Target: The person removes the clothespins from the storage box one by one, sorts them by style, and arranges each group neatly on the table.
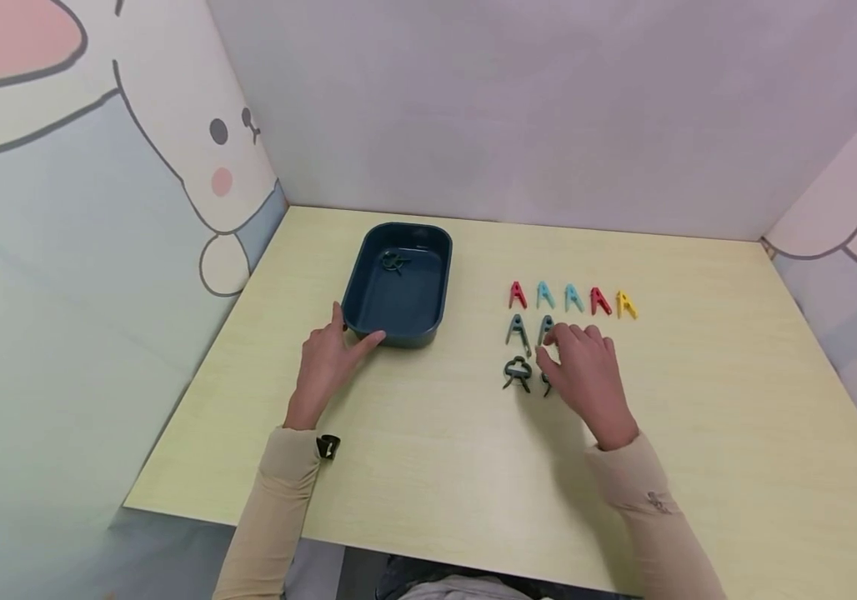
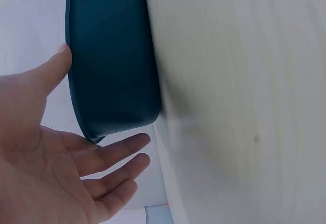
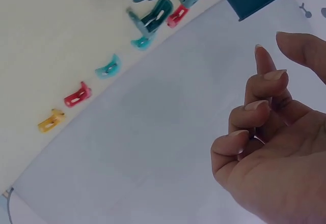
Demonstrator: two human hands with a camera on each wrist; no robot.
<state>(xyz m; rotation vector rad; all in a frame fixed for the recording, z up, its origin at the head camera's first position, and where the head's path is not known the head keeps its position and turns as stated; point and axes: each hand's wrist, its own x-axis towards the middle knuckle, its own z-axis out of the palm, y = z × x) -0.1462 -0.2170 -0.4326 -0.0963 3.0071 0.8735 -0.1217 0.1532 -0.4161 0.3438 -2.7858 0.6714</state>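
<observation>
My left hand (image 1: 326, 364) is at the near left corner of a deep teal plastic basin (image 1: 402, 302), its thumb on the rim and its fingers spread around the corner. Inside the basin, toward the far end, lies a dark green clip (image 1: 394, 262). My right hand (image 1: 584, 371) hovers over the clips with loosely bent fingers and holds nothing; the right wrist view shows a gap between thumb and index finger. Beneath it, a grey-green clip (image 1: 546, 325) and a dark green clip (image 1: 545, 379) are partly hidden. Left of these are another grey-green clip (image 1: 518, 332) and a round-jawed dark clip (image 1: 518, 372).
Behind the right hand runs a row of small clips: red (image 1: 518, 294), light blue (image 1: 544, 293), light blue (image 1: 573, 297), red (image 1: 600, 301) and yellow (image 1: 626, 304). All lie on a pale wooden table (image 1: 428, 458). Walls with cartoon drawings border its back and sides.
</observation>
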